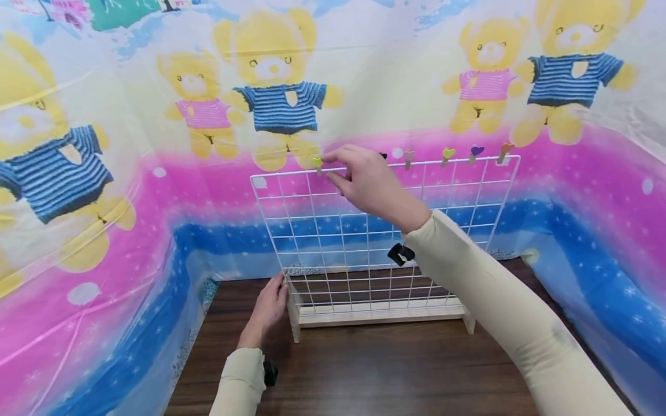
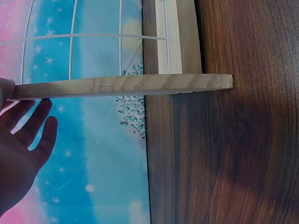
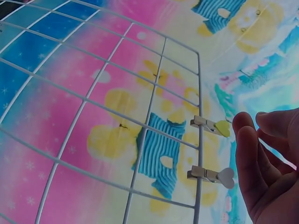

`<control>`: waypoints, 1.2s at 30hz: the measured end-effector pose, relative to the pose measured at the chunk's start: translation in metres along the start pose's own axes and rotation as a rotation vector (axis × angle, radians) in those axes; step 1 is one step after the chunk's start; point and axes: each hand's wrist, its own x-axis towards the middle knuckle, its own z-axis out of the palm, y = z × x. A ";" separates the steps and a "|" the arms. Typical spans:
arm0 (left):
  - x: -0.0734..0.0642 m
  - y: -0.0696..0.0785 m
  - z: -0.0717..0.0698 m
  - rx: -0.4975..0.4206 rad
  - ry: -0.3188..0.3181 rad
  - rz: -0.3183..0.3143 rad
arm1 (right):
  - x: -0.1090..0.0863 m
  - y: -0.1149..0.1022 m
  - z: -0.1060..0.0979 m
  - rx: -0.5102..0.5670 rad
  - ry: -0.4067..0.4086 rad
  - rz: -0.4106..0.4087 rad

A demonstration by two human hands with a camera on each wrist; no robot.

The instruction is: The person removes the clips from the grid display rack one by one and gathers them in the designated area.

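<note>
My left hand (image 1: 267, 306) grips the upper end of the wooden side leg (image 2: 140, 84) of a white wire grid stand, thumb on one face and fingers on the other. Up at the top rail (image 3: 200, 93), my right hand (image 1: 364, 179) hovers with bent fingers beside a clothespin with a yellow-green heart (image 3: 222, 128). A gap shows between those fingertips and the heart in the right wrist view. Just along the rail sits a clothespin with a whitish heart (image 3: 226, 178), hidden behind the hand in the head view.
Further right on the rail are several heart clothespins, among them a yellow one (image 1: 447, 154), a purple one (image 1: 476, 151) and an orange one (image 1: 504, 149). A wooden bar (image 1: 380, 315) joins the stand's legs on the brown table (image 1: 364, 370). Bear-printed cloth (image 1: 286, 115) hangs behind.
</note>
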 end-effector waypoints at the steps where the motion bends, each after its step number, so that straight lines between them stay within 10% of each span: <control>1: 0.000 0.000 0.000 0.001 0.003 0.003 | 0.003 0.000 0.002 -0.005 -0.003 0.004; 21: 0.000 -0.002 0.000 -0.032 -0.001 -0.001 | 0.029 0.004 0.018 0.126 -0.152 0.271; 36: 0.001 -0.002 -0.002 -0.091 -0.008 -0.040 | 0.030 0.006 0.024 0.135 -0.069 0.229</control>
